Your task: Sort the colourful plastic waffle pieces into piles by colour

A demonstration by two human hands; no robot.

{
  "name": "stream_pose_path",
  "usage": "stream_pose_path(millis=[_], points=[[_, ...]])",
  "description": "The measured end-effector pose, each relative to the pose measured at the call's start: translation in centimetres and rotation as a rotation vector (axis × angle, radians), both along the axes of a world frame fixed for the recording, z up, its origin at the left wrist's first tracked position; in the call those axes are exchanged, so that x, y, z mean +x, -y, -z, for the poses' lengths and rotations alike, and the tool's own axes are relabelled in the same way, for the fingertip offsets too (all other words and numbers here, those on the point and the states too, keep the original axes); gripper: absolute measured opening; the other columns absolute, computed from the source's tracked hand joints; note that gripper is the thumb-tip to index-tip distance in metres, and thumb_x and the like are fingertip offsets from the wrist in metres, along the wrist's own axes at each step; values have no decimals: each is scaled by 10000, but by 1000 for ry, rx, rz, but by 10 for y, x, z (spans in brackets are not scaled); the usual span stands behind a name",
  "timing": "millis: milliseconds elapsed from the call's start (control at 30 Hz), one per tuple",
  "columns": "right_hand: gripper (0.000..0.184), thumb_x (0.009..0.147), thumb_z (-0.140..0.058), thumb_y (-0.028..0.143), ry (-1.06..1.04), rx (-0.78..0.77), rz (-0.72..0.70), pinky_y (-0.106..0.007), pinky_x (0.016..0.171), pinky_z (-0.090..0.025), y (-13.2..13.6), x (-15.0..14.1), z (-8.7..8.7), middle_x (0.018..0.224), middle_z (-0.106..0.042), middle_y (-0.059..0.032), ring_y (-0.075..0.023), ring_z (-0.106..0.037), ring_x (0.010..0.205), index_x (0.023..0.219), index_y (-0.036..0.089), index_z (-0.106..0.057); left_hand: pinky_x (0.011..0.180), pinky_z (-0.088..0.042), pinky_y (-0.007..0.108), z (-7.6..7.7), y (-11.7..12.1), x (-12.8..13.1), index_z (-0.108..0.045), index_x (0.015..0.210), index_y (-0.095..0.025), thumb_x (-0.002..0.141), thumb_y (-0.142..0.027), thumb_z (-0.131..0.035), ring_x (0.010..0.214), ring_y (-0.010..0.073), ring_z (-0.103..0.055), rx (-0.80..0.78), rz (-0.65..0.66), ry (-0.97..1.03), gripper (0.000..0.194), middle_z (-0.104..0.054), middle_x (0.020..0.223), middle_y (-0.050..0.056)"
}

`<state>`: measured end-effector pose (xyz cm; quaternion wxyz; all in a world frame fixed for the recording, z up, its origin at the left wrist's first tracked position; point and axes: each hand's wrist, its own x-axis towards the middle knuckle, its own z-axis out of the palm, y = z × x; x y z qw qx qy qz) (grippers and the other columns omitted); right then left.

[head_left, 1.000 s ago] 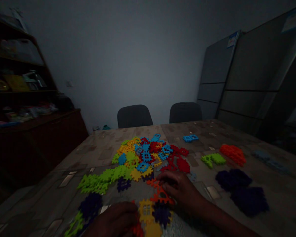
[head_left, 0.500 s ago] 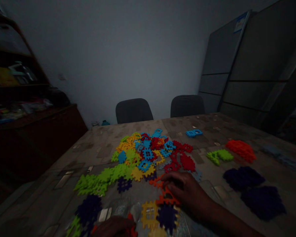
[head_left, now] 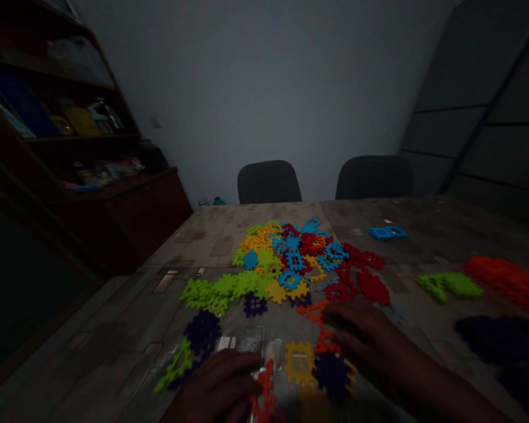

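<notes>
**Left hand [head_left: 216, 390], right hand [head_left: 361, 341] working at plastic tiles**

Left is curling against a red interlocking plastic tile chain [head_left: 267, 390], grip unclear. Right is arching over an orange interlocking plastic tile chain [head_left: 321, 338], grip unclear. Both chains are lying below the multicoloured tile heap [head_left: 286, 264].

Left hand [head_left: 216, 390] curls low, right hand [head_left: 361, 338] stretches forward, palm down.
</notes>
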<state>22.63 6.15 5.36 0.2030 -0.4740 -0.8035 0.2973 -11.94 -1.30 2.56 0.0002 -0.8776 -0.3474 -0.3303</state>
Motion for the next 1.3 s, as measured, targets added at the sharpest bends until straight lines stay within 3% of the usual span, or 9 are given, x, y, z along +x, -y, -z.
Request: stream_pose_path(millis=[200, 367, 500, 633, 800, 933, 1067, 1300], points=[[542, 850, -686, 273, 160, 36, -96, -531, 1089, -492, 1, 8, 27, 1412, -684, -163, -362, -631, 1294, 1392, 243, -684, 1023, -586, 275, -24, 10, -11, -647, 1321, -336, 1068, -260, -564, 1156, 184, -735, -151, -201, 20, 278, -754, 1286, 17], [500, 894, -621, 269, 102, 45, -110, -535, 1065, -519, -8, 13, 40, 1386, -711, -156, -351, -671, 1250, 1388, 247, -693, 1013, -580, 343, -28, 11, 1, -546, 1419, -333, 1018, -412, -692, 1163, 240, -708, -430, -48, -15, 434, -728, 1306, 46], [543, 838, -665, 273, 33, 33, -50, -522, 1061, -530, -8, 12, 40, 1396, -710, -137, -359, -671, 1259, 1380, 266, -699, 979, -544, 394, -13, 10, 14, -454, 1497, -295, 1074, -569, -537, 1136, 265, -675, -433, 34, -10, 511, -706, 1286, 96], [597, 838, -642, 286, -6, 20, 9, -537, 1057, -536, -8, 10, 34, 1439, -680, -133, -362, -657, 1285, 1435, 272, -661, 817, -517, 377, -7, 9, 22, -568, 1340, -242, 1107, -619, -346, 965, 257, -676, -401, 28, -4, 496, -728, 1076, 94], [562, 892, -643, 334, -10, 17, -23, -567, 1088, -517, -2, 4, 26, 1482, -651, -107, -363, -617, 1343, 1454, 324, -644, 763, -492, 355, -17, 9, 21, -611, 1240, -242, 1153, -356, -343, 893, 232, -653, -394, -48, 8, 304, -728, 1014, 65], [613, 872, -727, 346, -54, -11, -57, -551, 1046, -555, 13, -8, 28, 1472, -659, -106, -376, -637, 1310, 1475, 361, -618, 809, -507, 356, -26, 8, 14, -629, 1206, -249, 1098, -192, -436, 914, 221, -664, -377, -124, 65, 228, -732, 1023, 40], [708, 830, -773, 252, -37, -2, -130, -538, 1059, -541, 22, -25, 34, 1472, -656, -91, -367, -637, 1290, 1496, 398, -583, 812, -527, 351, -31, 6, 7, -648, 1191, -236, 1049, -154, -489, 942, 224, -681, -329, -191, 113, 229, -749, 1064, 50], [840, 803, -683, 84, -66, 109, -462, -467, 982, -528, 12, -74, 41, 1230, -720, -105, -291, -654, 1086, 1574, 338, -466, 769, -529, 336, -36, 4, 4, -681, 1148, -209, 1025, -124, -496, 899, 221, -687, -307, -246, 101, 238, -761, 1010, 54]])
